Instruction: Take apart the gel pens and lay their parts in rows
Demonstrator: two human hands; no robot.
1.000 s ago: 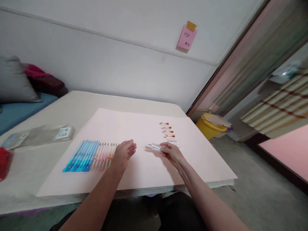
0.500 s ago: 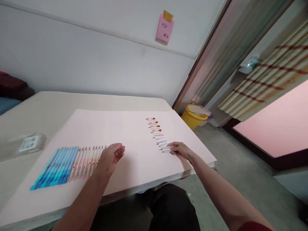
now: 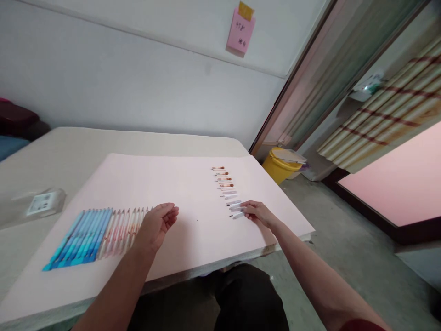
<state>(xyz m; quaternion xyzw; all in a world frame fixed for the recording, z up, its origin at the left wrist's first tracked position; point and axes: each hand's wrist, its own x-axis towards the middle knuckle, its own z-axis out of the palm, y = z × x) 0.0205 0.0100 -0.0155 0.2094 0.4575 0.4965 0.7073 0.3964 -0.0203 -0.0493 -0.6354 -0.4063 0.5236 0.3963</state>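
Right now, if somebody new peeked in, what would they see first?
Probably the bright blue pens, lined up on the left of the pale sheet, beside reddish-patterned ones. Next, perhaps, the column of small dark-tipped pieces on the sheet's right, with the right hand at its near end. The pink note on the wall and yellow bucket beyond the table's right side stand out too.

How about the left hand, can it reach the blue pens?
Probably yes: the left hand seems empty, and only the flat row of pinkish pens lies between it and the blue pens.
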